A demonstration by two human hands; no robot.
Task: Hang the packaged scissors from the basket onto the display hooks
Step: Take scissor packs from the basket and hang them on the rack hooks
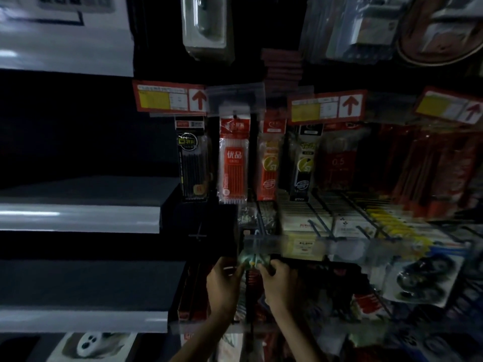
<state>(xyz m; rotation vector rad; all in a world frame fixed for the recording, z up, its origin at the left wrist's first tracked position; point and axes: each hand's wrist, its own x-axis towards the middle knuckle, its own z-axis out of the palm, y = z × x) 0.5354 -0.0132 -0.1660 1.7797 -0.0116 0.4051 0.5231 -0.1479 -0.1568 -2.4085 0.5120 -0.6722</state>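
Left hand (223, 282) and right hand (277, 282) both pinching scissors package (254, 261), dim display shelf

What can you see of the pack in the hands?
The pack is small, pale green and shiny like plastic, with a yellow spot in the middle. It is blurred and dim, so its contents cannot be told. The left hand pinches its left edge and the right hand its right edge, holding it just below a blurred rail.

Too dim and blurred to identify: package (254, 260) pinched between left hand (223, 283) and right hand (277, 282). Cut off at bottom edge: both forearms (300, 343). Unreadable: price tags (170, 97).
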